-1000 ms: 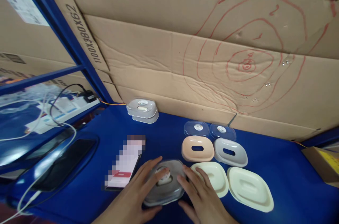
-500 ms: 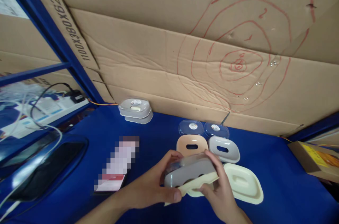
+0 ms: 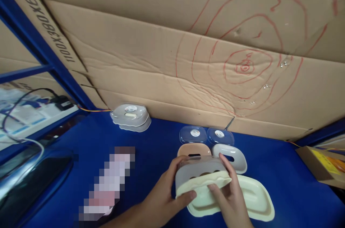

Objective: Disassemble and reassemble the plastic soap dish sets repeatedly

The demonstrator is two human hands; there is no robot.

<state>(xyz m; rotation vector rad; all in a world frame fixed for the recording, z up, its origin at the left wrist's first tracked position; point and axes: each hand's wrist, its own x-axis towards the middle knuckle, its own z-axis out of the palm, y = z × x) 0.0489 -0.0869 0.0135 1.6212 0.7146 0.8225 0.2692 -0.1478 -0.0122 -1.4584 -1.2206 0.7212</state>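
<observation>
In front of me, both hands hold a soap box [image 3: 202, 170] with a greyish body, a clear top and a wavy-edged cream base. My left hand [image 3: 172, 188] grips its left side, thumb across the base. On the right side, my right hand [image 3: 230, 192] has its fingers along the top and its thumb against the cream base. A cream tray [image 3: 258, 203] lies on the table to the right, partly behind my right hand. Just behind the box are a peach slotted insert [image 3: 185, 149], partly covered, and a white slotted insert [image 3: 238, 159].
Two clear lids [image 3: 192, 134] with round labels lie at the back of the blue table [image 3: 156, 170]. Stacked soap boxes [image 3: 130, 116] stand back left. A blurred-out phone-like item [image 3: 110, 181] lies left. A cardboard box [image 3: 323, 165] stands right; cables [image 3: 24, 145] hang at far left.
The soap box has turned more level and moved slightly right, with both hands still on it. The view has shifted a little, moving the table items within it.
</observation>
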